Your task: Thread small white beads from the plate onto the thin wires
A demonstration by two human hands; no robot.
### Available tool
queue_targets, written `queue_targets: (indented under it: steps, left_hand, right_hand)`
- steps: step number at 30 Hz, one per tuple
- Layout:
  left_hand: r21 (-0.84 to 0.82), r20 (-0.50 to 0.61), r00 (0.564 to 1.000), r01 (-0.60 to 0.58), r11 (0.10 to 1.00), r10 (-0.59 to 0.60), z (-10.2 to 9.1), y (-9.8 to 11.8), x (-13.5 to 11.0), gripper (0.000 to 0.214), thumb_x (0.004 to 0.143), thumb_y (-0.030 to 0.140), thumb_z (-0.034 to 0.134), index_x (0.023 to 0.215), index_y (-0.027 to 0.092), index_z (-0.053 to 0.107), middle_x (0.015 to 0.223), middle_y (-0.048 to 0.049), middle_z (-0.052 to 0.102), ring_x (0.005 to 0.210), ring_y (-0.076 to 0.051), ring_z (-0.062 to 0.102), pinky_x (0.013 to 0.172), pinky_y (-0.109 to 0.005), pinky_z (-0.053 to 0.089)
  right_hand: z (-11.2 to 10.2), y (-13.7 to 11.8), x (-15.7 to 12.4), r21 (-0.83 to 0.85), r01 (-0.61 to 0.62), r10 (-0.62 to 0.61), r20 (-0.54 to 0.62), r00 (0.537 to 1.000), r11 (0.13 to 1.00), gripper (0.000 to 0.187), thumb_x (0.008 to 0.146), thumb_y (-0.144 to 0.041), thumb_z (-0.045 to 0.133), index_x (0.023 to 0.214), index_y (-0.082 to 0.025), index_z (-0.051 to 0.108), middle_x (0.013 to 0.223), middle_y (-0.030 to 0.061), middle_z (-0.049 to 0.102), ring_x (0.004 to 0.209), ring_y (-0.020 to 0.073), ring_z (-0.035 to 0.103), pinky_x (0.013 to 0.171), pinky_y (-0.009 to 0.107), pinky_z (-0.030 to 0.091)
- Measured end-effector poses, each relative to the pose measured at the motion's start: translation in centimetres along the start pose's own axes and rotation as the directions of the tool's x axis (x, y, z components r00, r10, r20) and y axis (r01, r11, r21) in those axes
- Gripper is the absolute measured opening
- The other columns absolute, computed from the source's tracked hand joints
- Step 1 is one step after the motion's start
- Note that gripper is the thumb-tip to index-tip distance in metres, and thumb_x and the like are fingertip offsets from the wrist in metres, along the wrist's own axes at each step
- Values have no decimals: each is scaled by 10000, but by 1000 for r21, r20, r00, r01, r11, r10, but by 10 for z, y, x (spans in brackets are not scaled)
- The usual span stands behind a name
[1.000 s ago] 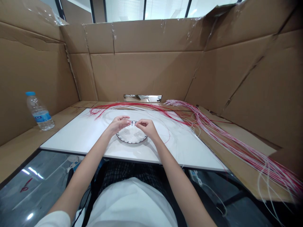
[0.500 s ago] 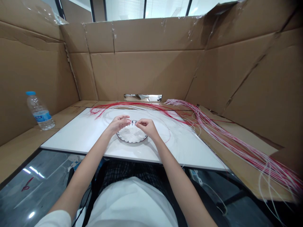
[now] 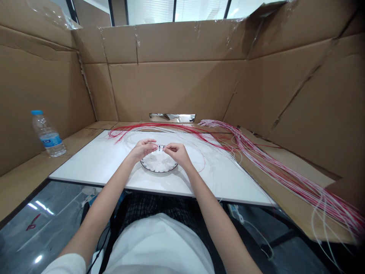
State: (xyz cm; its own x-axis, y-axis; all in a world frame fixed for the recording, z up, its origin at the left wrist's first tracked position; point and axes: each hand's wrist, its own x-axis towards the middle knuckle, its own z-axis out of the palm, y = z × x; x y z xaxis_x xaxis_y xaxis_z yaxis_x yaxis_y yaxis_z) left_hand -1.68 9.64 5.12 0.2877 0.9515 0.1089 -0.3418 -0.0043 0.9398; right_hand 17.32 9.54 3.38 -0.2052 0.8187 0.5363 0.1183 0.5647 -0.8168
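Observation:
A round white plate [image 3: 158, 163] with a dark rim and small dark marks along its edge lies on the white board [image 3: 94, 161]. Over the plate's left far side is my left hand [image 3: 143, 149], its thumb and fingers drawn together in a pinch. My right hand [image 3: 176, 153] pinches in the same way over the far right side. The fingertips of both hands are close to each other but apart. Whatever is between them is too small to make out.
A bundle of red and white wires [image 3: 262, 156] runs along the right side, and red strands [image 3: 159, 125] curve behind the plate. On the left stands a water bottle [image 3: 48, 135] with a blue cap. Cardboard walls [image 3: 182, 83] enclose the board at the back and sides.

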Motion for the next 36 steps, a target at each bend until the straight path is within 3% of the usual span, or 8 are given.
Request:
queue_targets:
  steps: [36]
  left_hand:
    - [12, 16, 999, 30, 999, -31, -4, -4, 4, 372, 567, 76, 792, 904, 110, 638, 757, -35, 722, 703, -116, 673, 748, -234, 484]
  right_hand:
    - [1, -1, -1, -47, 22, -23, -25, 999, 999, 176, 689, -293, 613, 654, -137, 686, 657, 51, 671, 601, 146, 576, 554, 239, 420]
